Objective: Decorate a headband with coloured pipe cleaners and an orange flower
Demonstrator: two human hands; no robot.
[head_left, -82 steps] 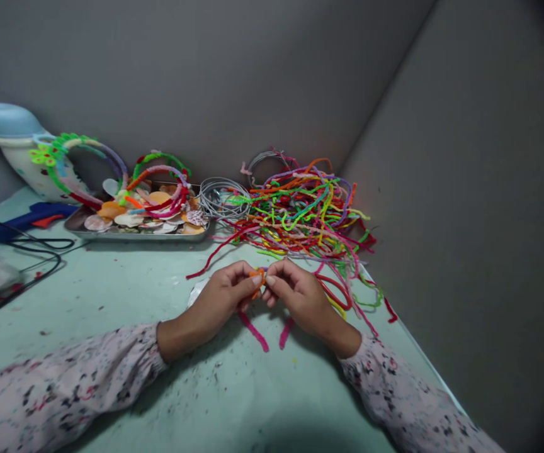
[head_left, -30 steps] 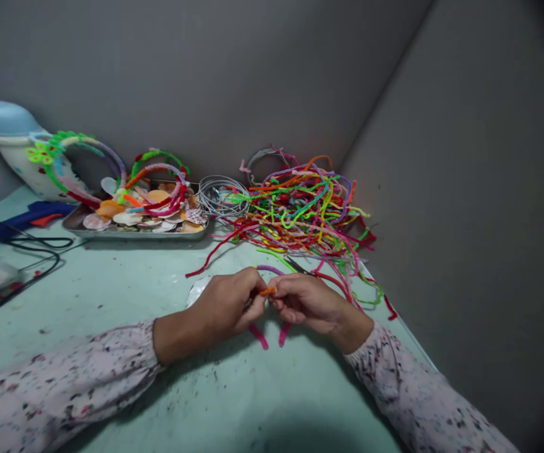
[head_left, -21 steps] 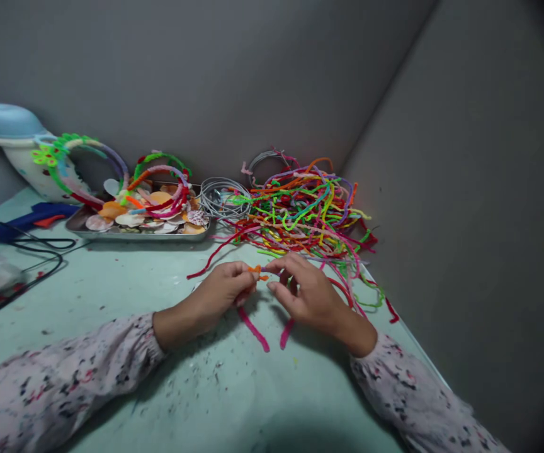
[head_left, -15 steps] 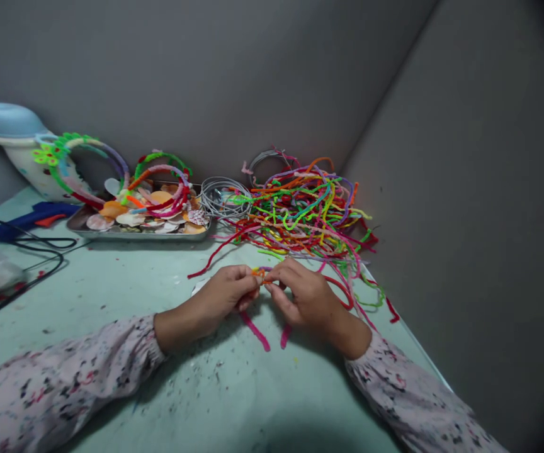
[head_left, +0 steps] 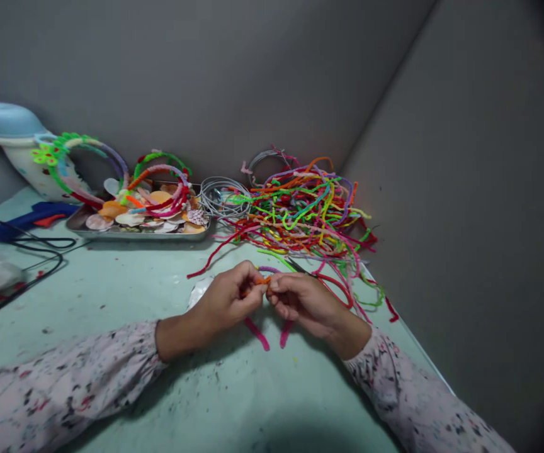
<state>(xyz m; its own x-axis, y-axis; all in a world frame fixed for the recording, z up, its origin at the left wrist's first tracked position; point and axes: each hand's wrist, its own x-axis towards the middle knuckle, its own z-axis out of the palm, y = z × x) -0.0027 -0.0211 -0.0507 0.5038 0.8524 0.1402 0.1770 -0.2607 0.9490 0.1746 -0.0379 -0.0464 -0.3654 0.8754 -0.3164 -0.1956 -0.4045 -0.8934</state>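
The orange fuzzy strand (head_left: 263, 282) lies directly between your two hands, its short visible length running crosswise from one set of fingertips to the other, so neither hand is nearer. Your left hand (head_left: 227, 296) pinches it between thumb and forefinger; your right hand (head_left: 307, 303) seems to pinch its other end, though the curled fingers hide much of the grip. A purple strand (head_left: 269, 269) arcs just beyond, and two pink ends (head_left: 257, 335) poke out on your side. Farther off, dark scissor blades (head_left: 298, 267) point toward the tangled colourful pile (head_left: 310, 214).
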